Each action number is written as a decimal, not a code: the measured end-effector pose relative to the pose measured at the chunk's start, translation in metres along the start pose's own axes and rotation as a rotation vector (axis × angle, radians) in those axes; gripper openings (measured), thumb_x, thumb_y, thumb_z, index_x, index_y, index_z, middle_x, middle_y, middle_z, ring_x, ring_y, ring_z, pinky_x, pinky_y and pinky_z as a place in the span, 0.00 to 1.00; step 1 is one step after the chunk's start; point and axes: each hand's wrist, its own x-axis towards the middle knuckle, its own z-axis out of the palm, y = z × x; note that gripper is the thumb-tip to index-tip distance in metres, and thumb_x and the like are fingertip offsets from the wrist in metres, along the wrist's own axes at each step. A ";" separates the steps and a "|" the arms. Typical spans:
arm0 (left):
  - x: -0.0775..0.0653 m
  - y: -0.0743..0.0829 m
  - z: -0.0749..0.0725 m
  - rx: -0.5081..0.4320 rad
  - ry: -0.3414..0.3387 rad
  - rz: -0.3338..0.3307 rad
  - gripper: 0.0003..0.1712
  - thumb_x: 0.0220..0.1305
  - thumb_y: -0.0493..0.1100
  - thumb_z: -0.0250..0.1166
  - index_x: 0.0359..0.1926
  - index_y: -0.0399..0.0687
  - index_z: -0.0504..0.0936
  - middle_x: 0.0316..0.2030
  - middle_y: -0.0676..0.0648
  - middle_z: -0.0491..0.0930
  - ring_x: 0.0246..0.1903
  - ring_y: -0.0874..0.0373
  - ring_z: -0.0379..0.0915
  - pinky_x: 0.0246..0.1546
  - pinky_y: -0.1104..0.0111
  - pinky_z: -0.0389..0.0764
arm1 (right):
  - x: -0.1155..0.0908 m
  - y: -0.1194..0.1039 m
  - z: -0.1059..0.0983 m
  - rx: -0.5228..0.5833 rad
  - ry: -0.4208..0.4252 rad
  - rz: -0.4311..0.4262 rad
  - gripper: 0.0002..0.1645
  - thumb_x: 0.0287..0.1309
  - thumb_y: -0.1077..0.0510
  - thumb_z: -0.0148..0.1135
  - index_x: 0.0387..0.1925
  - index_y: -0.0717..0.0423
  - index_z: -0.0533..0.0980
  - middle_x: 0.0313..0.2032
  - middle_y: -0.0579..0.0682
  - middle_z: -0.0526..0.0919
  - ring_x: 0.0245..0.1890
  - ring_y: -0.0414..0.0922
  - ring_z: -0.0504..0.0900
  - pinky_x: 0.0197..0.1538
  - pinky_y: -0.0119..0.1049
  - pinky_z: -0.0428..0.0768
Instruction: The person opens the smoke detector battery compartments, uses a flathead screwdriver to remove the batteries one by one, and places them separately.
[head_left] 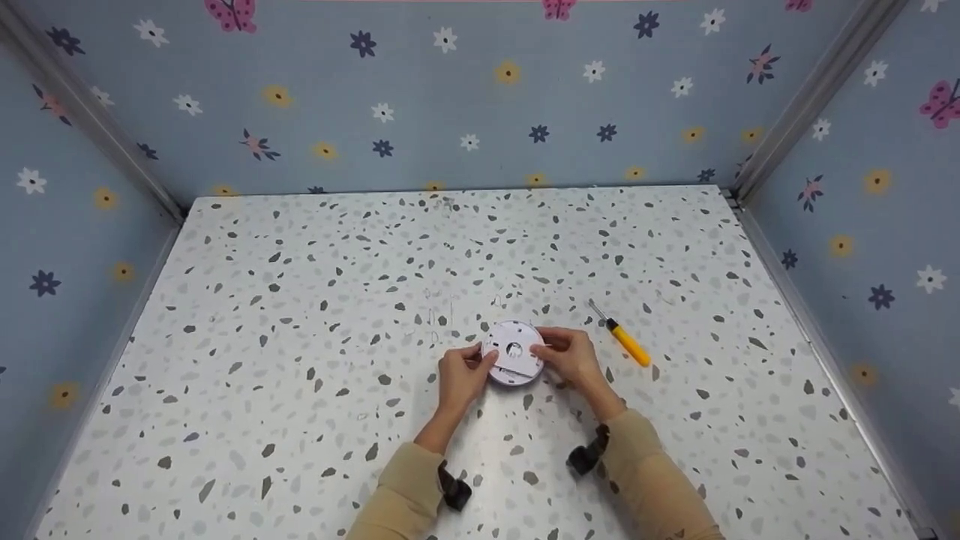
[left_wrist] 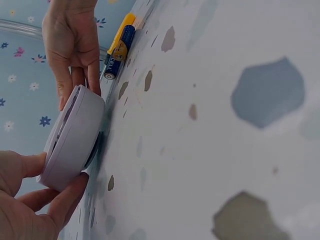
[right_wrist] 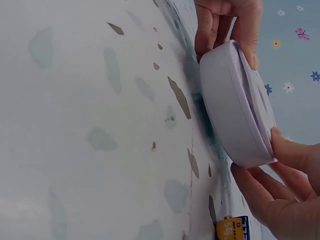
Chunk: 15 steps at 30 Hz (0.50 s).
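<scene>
A white round device that looks like a smoke detector [head_left: 517, 381] is held between both hands, just over the tabletop. Its flat back plate [head_left: 517, 335] faces up, with a central hole and small slots. A gap shows along part of the seam between plate and body [right_wrist: 220, 100] in the right wrist view. My left hand [head_left: 463, 375] pinches the left edge, thumb on the plate and fingers beneath. On the opposite edge my right hand [head_left: 574, 358] grips likewise, its thumb pressing the plate. The device's underside is mostly hidden.
A screwdriver [head_left: 628, 341] with a yellow handle lies right of the right hand. Blue and yellow AA batteries [left_wrist: 119, 55] lie near that hand in the left wrist view. The speckled white table [head_left: 300, 360] is bordered by flowered blue panels [head_left: 420, 97] on three sides.
</scene>
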 end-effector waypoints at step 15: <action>0.000 0.000 0.000 0.044 0.000 -0.035 0.19 0.51 0.44 0.66 0.39 0.31 0.80 0.27 0.43 0.80 0.26 0.57 0.75 0.28 0.70 0.76 | -0.001 0.003 0.006 -0.080 0.039 -0.050 0.22 0.51 0.55 0.63 0.50 0.48 0.75 0.46 0.52 0.78 0.45 0.46 0.75 0.49 0.38 0.73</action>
